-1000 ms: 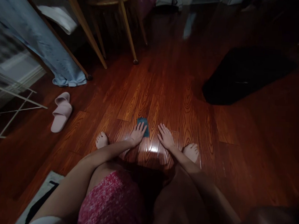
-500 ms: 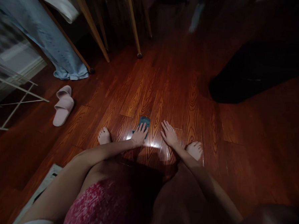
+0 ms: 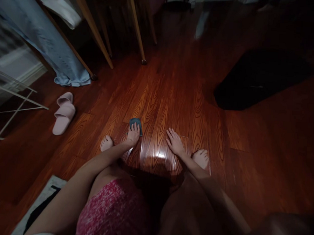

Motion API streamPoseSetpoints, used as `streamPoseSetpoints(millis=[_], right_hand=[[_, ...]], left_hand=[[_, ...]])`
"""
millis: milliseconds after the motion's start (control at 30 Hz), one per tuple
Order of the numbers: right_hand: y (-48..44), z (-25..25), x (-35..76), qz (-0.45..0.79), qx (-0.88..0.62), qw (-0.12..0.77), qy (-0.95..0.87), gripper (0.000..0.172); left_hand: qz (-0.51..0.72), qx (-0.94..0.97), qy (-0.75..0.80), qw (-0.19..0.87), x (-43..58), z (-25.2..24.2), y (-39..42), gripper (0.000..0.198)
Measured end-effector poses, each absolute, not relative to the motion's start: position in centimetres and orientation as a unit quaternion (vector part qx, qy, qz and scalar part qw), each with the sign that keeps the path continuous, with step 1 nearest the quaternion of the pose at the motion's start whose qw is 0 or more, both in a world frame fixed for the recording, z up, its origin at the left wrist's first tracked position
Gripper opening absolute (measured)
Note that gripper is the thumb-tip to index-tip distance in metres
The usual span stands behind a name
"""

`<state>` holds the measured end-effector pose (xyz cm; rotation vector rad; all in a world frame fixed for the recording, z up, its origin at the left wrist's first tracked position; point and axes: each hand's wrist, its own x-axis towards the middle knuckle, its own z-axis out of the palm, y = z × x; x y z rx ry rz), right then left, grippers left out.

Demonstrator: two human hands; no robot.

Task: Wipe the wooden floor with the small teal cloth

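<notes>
Person's left hand (image 3: 134, 133) flat atop teal cloth (image 3: 134, 121), fingers extended | right hand (image 3: 175, 142) flat on wood floor (image 3: 171, 97), holding nothing | cloth on floor, near left foot (image 3: 107, 143) | pink slippers (image 3: 64, 114) farther left | black object (image 3: 253, 80) right (too dark to name)

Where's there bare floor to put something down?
Bare floor lies between the right hand and the black object, and between the teal cloth under the left hand and the chair leg. It's crowded at the left, where pink slippers, blue fabric and a white rack sit close together.
</notes>
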<state>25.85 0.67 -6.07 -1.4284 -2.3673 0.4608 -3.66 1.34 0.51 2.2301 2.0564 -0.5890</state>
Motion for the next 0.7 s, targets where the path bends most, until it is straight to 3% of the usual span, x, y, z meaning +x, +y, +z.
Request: streamPoseSetpoints(millis=[367, 500, 700], right_hand=[[0.9, -6.7, 26.0, 0.150, -0.500, 0.177, -0.834, 0.061], [0.8, -6.4, 25.9, 0.148, -0.502, 0.166, -0.836, 0.062], [0.7, -6.3, 25.8, 0.144, -0.506, 0.159, -0.836, 0.061]], left_hand=[[-0.140, 0.916, 0.371, 0.061, 2.7, -0.9, -2.9, 0.054], [-0.140, 0.890, 0.430, 0.059, 2.8, -0.7, -1.3, 0.061], [-0.165, 0.740, 0.650, 0.044, -4.9, -0.1, 1.5, 0.068]])
